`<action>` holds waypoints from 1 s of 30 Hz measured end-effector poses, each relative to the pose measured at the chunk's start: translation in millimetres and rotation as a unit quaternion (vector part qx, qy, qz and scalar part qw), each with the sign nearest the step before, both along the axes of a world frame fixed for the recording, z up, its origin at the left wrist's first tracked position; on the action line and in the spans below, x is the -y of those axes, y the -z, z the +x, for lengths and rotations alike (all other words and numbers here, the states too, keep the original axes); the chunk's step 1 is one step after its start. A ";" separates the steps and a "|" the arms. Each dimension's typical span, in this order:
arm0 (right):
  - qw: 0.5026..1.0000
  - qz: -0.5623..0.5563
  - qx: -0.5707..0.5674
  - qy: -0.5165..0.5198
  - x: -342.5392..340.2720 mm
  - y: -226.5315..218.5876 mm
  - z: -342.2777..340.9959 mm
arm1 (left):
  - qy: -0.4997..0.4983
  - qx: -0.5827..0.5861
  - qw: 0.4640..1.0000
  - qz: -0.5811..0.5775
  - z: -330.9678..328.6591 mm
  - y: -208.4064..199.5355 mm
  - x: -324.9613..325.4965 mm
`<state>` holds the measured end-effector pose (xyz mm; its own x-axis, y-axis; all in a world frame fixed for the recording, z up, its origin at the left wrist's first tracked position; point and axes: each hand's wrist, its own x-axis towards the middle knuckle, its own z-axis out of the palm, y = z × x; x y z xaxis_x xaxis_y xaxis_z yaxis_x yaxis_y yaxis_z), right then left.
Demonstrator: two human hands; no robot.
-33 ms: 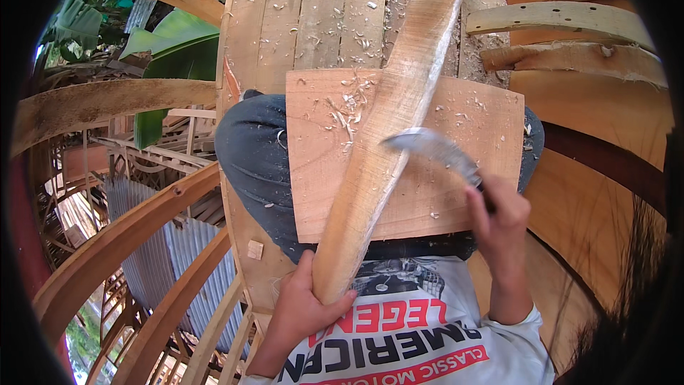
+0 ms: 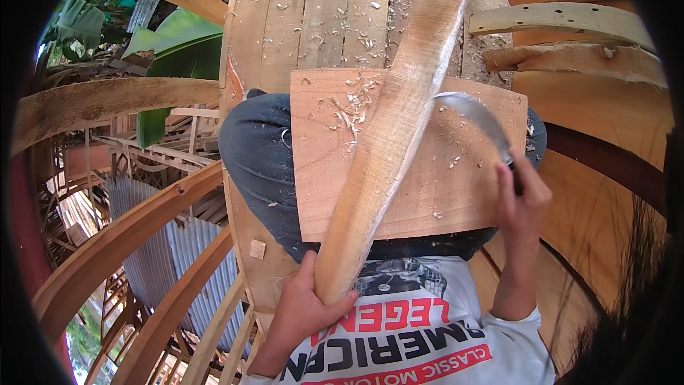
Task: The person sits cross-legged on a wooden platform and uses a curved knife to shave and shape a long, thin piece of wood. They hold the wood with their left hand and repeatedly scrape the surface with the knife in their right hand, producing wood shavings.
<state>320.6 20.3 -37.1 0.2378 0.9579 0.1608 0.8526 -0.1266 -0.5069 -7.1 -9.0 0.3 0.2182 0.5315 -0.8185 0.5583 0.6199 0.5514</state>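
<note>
Your left hand point(image 2: 311, 308) grips the near end of the long wooden piece point(image 2: 388, 142), with digits showing at both sides of it. Your right hand point(image 2: 526, 191) is curled around the grip end of the curved knife point(image 2: 481, 115); the blade's tip appears at the piece's right edge (contact cannot be confirmed from this view). The piece lies diagonally across the flat board point(image 2: 463, 192), which rests over your legs point(image 2: 255, 146), with loose shavings point(image 2: 351, 108) alongside.
</note>
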 end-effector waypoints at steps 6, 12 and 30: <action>0.987 -0.103 -0.110 -0.059 14.7 -32.5 -15.9 | 0.025 -0.006 1.000 -0.004 1.5 -0.2 -3.9; 0.977 -0.137 -0.065 -0.148 10.5 -19.3 -48.5 | 0.015 -0.001 1.000 0.001 4.3 -1.2 -5.6; 0.980 -0.178 -0.019 -0.084 7.5 -27.1 -45.2 | 0.044 -0.057 0.992 0.103 11.3 7.7 2.4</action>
